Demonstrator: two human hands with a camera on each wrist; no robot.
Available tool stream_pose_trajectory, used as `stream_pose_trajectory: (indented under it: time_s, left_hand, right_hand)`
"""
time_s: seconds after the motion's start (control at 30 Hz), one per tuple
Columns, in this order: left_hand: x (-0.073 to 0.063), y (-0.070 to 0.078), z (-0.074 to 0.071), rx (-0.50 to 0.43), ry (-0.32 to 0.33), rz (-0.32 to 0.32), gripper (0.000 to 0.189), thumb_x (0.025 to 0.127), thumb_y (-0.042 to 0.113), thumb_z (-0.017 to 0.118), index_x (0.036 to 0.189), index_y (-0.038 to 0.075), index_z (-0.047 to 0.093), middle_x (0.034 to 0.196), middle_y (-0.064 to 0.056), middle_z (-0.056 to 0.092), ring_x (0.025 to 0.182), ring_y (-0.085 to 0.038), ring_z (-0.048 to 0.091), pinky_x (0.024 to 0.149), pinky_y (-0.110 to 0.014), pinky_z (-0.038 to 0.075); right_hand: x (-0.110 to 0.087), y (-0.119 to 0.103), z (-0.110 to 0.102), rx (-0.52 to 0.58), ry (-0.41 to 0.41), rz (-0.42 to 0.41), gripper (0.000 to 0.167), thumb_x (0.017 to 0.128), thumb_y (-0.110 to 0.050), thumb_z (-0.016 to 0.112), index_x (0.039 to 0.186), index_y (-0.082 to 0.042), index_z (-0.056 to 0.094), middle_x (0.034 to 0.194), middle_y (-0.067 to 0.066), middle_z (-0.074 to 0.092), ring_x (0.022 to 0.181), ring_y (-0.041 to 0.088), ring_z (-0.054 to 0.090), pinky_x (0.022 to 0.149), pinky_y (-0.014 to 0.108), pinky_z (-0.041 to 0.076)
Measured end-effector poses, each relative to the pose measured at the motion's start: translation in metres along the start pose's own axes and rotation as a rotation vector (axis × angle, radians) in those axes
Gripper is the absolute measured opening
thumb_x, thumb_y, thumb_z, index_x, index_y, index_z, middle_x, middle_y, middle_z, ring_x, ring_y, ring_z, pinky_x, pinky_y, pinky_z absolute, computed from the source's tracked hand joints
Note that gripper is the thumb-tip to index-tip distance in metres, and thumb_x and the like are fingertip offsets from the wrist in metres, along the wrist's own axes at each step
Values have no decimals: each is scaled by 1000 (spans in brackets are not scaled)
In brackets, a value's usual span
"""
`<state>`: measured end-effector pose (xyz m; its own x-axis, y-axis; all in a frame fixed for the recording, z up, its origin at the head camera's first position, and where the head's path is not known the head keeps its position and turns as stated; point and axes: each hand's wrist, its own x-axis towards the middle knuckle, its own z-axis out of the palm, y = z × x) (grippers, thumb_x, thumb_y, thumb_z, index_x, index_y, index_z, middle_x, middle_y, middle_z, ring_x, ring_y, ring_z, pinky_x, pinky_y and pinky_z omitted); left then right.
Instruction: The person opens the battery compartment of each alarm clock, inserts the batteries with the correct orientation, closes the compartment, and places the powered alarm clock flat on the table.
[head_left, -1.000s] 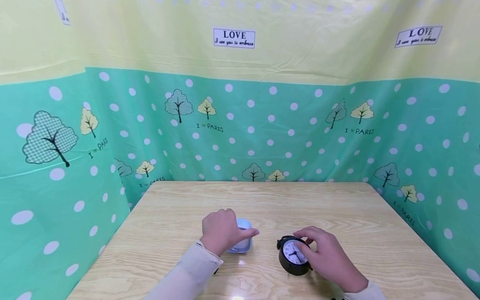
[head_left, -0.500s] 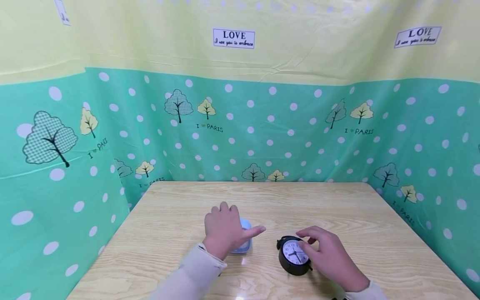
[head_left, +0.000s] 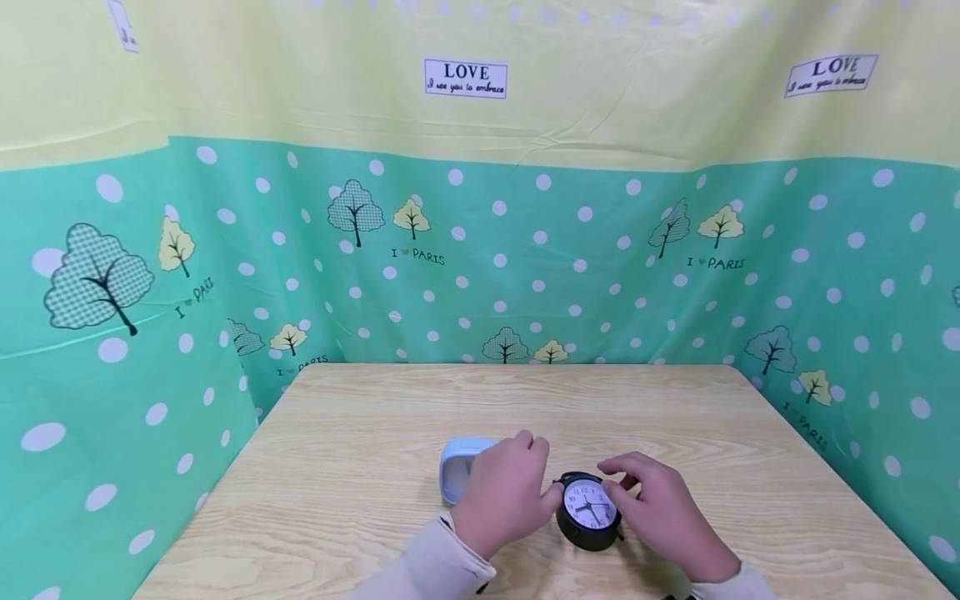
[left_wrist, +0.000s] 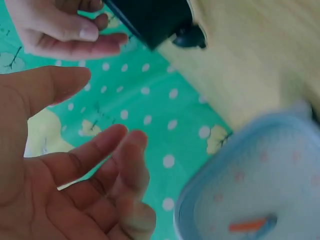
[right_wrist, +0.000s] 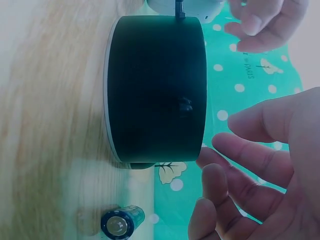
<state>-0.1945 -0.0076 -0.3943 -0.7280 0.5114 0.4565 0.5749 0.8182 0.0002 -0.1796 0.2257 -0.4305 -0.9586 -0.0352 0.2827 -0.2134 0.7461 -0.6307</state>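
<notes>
A round black alarm clock with a white dial stands tilted on the table. My right hand is at its right side, thumb over the dial's edge in the head view; the right wrist view shows its relaxed, slightly bent fingers beside the black casing. My left hand hovers between the two clocks, thumb tip close to the black clock's left side. Its fingers are loosely bent with nothing in them. Behind it, a light blue square alarm clock is partly hidden.
A small cylindrical battery lies near the black clock in the right wrist view. Everything stands on the wood-grain table, bordered at the back and sides by a green dotted curtain.
My left hand has moved right, from over the blue clock toward the black clock, uncovering the blue clock's left part. My right hand and both clocks stay nearly where they were.
</notes>
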Motion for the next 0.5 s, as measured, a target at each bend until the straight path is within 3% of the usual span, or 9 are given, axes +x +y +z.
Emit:
stream_pose_trajectory:
  time_s: [0.23, 0.5]
  left_hand:
    - [0, 8, 15, -65, -117, -12, 28, 86, 42, 77, 90, 15, 72, 79, 3, 62, 56, -8, 49, 45, -26, 38]
    - [-2, 12, 27, -121, -143, -11, 28, 84, 44, 81, 87, 18, 71, 77, 5, 63, 59, -6, 51, 48, -25, 38]
  right_hand:
    - [1, 0, 0, -29, -33, 46, 21, 94, -16, 74, 115, -16, 76, 112, -2, 73, 84, 8, 61, 65, 23, 50]
    - [2, 3, 2, -50, -50, 103, 24, 93, -19, 73, 116, -12, 76, 108, 1, 73, 73, 10, 56, 61, 24, 47]
